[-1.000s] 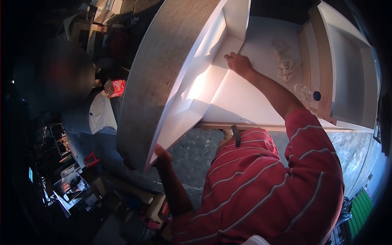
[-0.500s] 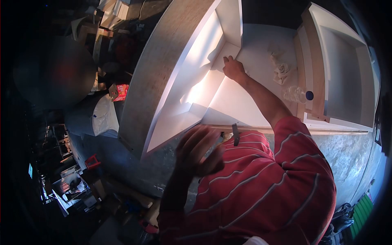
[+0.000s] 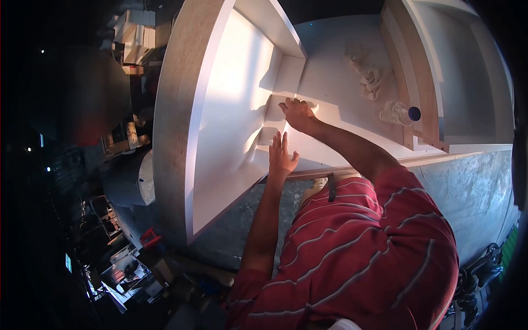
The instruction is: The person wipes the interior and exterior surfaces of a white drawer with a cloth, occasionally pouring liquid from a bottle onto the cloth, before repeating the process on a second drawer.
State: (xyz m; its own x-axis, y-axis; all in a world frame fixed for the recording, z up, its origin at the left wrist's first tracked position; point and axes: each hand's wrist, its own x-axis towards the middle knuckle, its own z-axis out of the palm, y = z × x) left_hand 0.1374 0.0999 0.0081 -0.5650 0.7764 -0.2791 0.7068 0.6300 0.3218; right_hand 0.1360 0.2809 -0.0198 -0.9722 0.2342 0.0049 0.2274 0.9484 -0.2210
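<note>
Head-camera view down over a red striped shirt [image 3: 352, 258] onto a white desk [image 3: 335, 132] in a dim, cluttered workshop.

Lying on its side across the desk: a large white cabinet carcass [image 3: 225, 110], its wood-grain outer face [image 3: 168, 126] turned toward the left of the view and its open interior lit by strong sunlight. In the inner corner of the carcass, near the middle of the view, a small white panel [image 3: 275, 107] set against the back wall.

Right hand [image 3: 300, 113] reaching in from the right, palm down on the edge of that small panel, fingers [image 3: 291, 103] close together and slightly curled, pressing rather than gripping. Left hand [image 3: 281, 157] just below it, laid flat on the white surface beside the panel, fingers [image 3: 278, 140] spread apart and straight, clamped on nothing.

Further back on the desk, well apart from both hands: a crumpled rag [image 3: 366, 74] and a clear plastic bottle [image 3: 399, 113] with a blue cap, lying on its side. At the right, a second white box [image 3: 467, 82]. Below the desk edge, grey concrete floor [image 3: 484, 187].

Judging from this, to seat the panel well:
- Keep the left palm flat as a steady brace.
- Push evenly with the right hand so the panel meets the corner square, without tilting.
- Check both edges for gaps by touch.
- Keep fingertips clear of the joint to avoid a pinch.
</note>
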